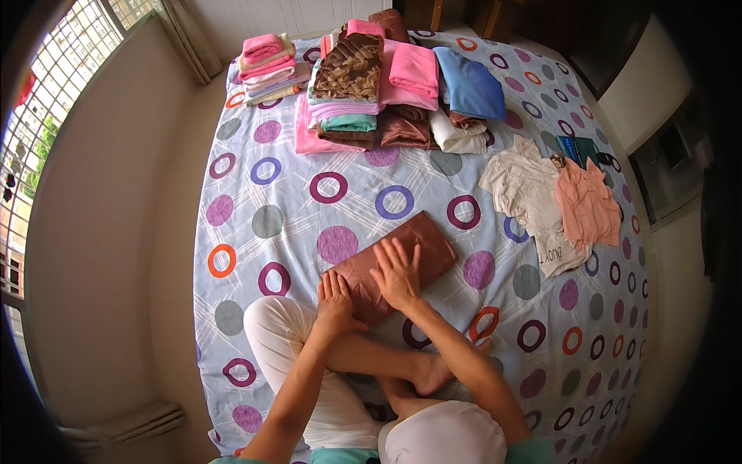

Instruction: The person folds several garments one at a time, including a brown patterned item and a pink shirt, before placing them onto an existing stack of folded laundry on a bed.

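A folded brown satiny cloth (427,246) lies slantwise on the bed in front of my crossed legs, shaped into a flat rectangle. My left hand (335,300) rests on its near left end, palm down with the fingers stretched out. Across its middle lies my right hand (397,272), flat, fingers spread and thumb apart. Neither hand grips anything. Part of the cloth's left side is hidden under my hands.
The bed has a patterned sheet (294,209) with circles and rings. Stacks of folded fabrics (348,116) stand at the far side, beside a smaller pile of towels (267,66). On the right lie a crumpled pale shirt (522,185), a peach garment (587,205) and a blue-green item (580,148).
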{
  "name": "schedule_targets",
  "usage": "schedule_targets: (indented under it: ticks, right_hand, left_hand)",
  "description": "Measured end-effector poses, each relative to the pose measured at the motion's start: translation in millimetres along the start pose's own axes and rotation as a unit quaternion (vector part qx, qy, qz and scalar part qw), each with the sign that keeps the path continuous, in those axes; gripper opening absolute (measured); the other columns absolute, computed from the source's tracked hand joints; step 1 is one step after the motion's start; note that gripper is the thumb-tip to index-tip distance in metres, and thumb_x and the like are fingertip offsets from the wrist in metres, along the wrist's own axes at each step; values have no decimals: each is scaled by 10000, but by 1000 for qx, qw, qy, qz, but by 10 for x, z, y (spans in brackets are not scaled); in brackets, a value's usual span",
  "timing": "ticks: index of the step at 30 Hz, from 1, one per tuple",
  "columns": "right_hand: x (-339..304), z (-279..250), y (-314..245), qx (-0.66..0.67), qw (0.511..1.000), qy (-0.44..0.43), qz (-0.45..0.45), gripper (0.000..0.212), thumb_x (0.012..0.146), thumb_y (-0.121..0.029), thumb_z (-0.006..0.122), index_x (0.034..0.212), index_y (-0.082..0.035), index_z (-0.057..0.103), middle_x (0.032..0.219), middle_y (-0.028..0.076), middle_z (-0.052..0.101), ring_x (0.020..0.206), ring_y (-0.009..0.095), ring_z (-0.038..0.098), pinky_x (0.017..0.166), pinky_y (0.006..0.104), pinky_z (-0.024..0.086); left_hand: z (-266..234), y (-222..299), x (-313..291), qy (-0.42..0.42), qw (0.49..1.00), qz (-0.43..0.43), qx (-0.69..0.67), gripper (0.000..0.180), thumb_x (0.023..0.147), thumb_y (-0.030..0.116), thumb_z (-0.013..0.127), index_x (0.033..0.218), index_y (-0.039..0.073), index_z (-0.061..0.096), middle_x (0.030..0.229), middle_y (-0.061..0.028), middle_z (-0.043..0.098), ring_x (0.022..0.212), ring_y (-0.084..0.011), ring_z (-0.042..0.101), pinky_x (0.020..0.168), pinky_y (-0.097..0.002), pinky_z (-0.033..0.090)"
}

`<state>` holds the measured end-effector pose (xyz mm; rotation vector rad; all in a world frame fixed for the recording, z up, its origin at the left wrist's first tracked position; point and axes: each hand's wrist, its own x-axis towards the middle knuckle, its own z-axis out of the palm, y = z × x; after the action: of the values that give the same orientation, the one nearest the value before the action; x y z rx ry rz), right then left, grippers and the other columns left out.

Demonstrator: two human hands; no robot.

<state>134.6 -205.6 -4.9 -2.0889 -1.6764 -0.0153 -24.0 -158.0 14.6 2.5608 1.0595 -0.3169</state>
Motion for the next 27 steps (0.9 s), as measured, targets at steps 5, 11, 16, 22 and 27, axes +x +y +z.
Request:
schedule_targets:
  ticks: [5,11,16,22,27]
  right_hand:
    - [-210,87,-38,19,996,-63,-63,495,744,-335,515,1192,-163,394,1269,40,322,1193,225,246,956,542,89]
    - [-141,-89,656,-100,989,14,111,448,803,-345,428,1204,-154,370,1252,67,338,1184,248,254,949,543,103]
    - [-502,-363,930,-8,960,101,260,322,784,-162,475,1083,-45,449,1144,166,405,1095,298,348,932,447,237]
    - [-1050,-237,601,635,614,-2,470,337,785,-110,521,1070,27,405,999,122,474,841,193,518,621,298,494]
    - [-931,-172,165,665,546,-64,505,374,774,-169,558,1051,6,380,971,89,441,856,202,484,752,372,454]
  left_hand:
    - [156,36,53,-37,993,-45,99,1143,404,429,730,1226,-112,148,1276,-274,190,1211,-363,174,990,-416,118]
    - [183,46,114,-3,994,-26,105,1150,470,494,692,1226,-132,93,1277,-293,163,1216,-378,138,985,-443,104]
    - [-132,-73,195,-8,996,-9,-84,1078,535,544,646,1236,-100,143,1300,-276,111,1233,-367,63,968,-483,114]
    - [-294,-34,587,-31,992,-66,-105,800,563,437,664,1157,-4,361,1177,-167,398,1093,-325,360,887,-443,292]
    - [-280,-231,673,-43,988,-39,-144,587,505,425,697,860,-23,563,880,-185,566,838,-307,537,697,-363,425]
